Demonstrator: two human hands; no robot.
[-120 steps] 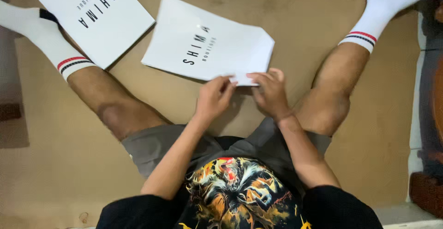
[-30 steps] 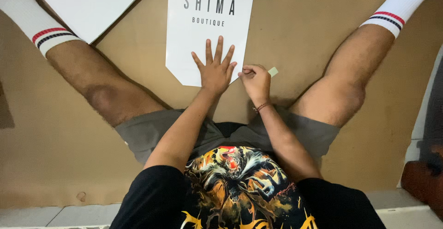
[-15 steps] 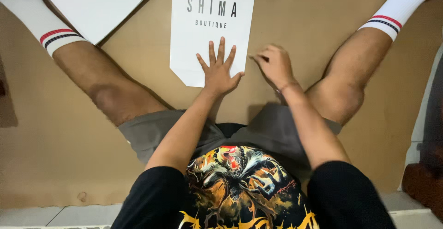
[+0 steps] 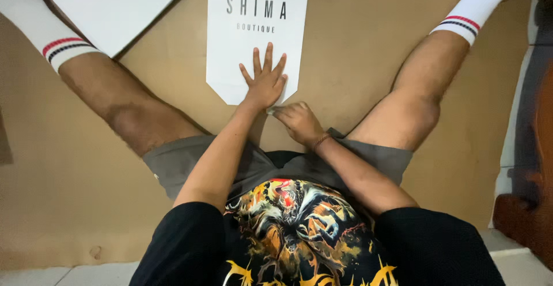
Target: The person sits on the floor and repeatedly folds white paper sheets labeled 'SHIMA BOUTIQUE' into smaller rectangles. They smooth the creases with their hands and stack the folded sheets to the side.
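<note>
The person sits with legs spread on a brown cardboard sheet (image 4: 357, 50) laid over the floor. A white paper bag (image 4: 247, 44) lies flat between the legs, its pointed lower end toward the body. The left hand (image 4: 264, 81) rests on the bag's lower part, released, palm down and fingers spread. The right hand (image 4: 299, 123) sits just beside the bag's lower right corner, fingers curled and fingertips at the paper's edge; whether it pinches anything cannot be told. A second white bag (image 4: 115, 4) lies at the upper left, near a white sock (image 4: 40, 29) with striped cuff.
</note>
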